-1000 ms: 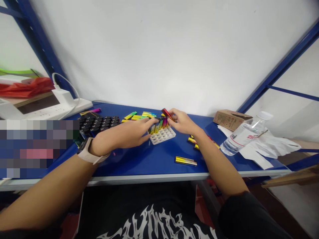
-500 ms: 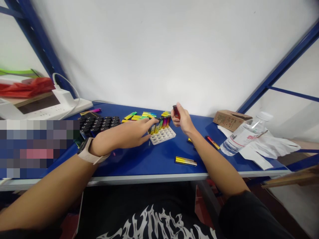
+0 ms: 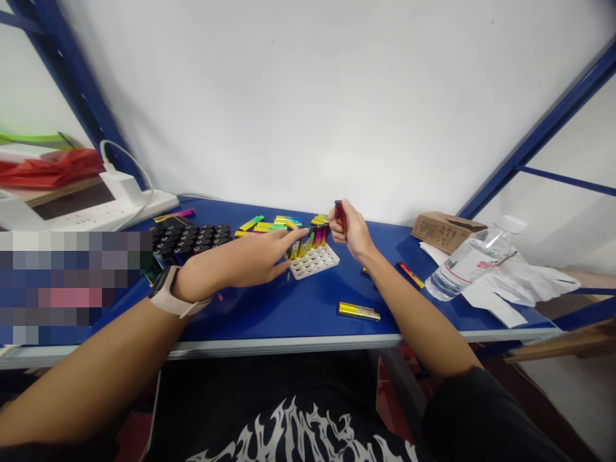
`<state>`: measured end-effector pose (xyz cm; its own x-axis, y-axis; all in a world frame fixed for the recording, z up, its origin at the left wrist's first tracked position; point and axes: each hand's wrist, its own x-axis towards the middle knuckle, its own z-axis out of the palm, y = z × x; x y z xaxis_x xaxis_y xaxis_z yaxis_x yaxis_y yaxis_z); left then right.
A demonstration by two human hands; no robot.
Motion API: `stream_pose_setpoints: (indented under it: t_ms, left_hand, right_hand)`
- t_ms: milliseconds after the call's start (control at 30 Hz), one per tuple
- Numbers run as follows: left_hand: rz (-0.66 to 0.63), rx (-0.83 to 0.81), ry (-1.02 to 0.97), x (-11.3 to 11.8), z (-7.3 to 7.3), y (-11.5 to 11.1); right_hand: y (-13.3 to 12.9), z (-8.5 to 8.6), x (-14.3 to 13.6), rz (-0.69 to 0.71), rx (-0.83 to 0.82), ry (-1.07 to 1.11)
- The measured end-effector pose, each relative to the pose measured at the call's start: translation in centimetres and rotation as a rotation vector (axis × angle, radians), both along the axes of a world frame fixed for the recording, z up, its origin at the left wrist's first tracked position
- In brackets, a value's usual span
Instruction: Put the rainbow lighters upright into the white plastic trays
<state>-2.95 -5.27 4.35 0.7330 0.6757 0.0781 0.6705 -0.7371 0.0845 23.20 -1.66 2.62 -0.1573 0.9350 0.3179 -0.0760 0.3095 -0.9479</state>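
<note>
My right hand point(image 3: 355, 228) is closed around a red lighter point(image 3: 341, 215) with a dark top, held upright above the table. My left hand point(image 3: 260, 256), a watch on its wrist, reaches over the left end of a white perforated rack point(image 3: 315, 264). Its fingers are stretched and apart, the index finger along the tops of the standing lighters; whether it touches them I cannot tell. Several colourful lighters point(image 3: 317, 236) with dark tops stand in the rack's back part, while front holes show bare. Behind my left hand lie shiny yellow, green and blue lighters point(image 3: 272, 227).
A dense group of black-topped lighters point(image 3: 192, 239) stands at left, near a white power strip point(image 3: 158, 204). A yellow lighter point(image 3: 359, 311) lies near the front edge, a red one point(image 3: 410, 275) farther right. A water bottle point(image 3: 474, 260), cardboard box point(image 3: 445, 232) and white plastic bag point(image 3: 534, 279) occupy the right side.
The red lighter in my right hand has tipped slightly and shows more of its body. My left hand stays over the rack, its index finger a little straighter.
</note>
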Motion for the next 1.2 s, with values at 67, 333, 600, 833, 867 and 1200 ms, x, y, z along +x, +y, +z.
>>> stream_pose_setpoints:
  t_ms: [67, 333, 600, 833, 867, 1200]
  left_hand:
    - [-0.007, -0.007, 0.003, 0.05, 0.06, -0.03]
    - [0.006, -0.019, 0.022, -0.05, 0.05, -0.05]
    - [-0.01, -0.009, 0.04, -0.23, -0.17, 0.02]
    - [-0.003, -0.029, 0.021, -0.2, -0.02, -0.08]
    - [-0.002, -0.033, 0.021, -0.17, 0.04, -0.13]
    - [-0.015, -0.008, -0.014, -0.17, -0.18, 0.09]
  right_hand:
    - [-0.16, 0.08, -0.12, -0.022, 0.044, -0.026]
    - [-0.26, -0.02, -0.19, -0.158, 0.105, -0.049]
    - [0.16, 0.33, 0.14, -0.059, -0.016, 0.016]
    - [0.13, 0.63, -0.15, -0.117, 0.017, 0.001]
    - [0.13, 0.6, -0.14, -0.121, 0.03, -0.001]
    - [-0.17, 0.47, -0.15, -0.111, 0.04, -0.042]
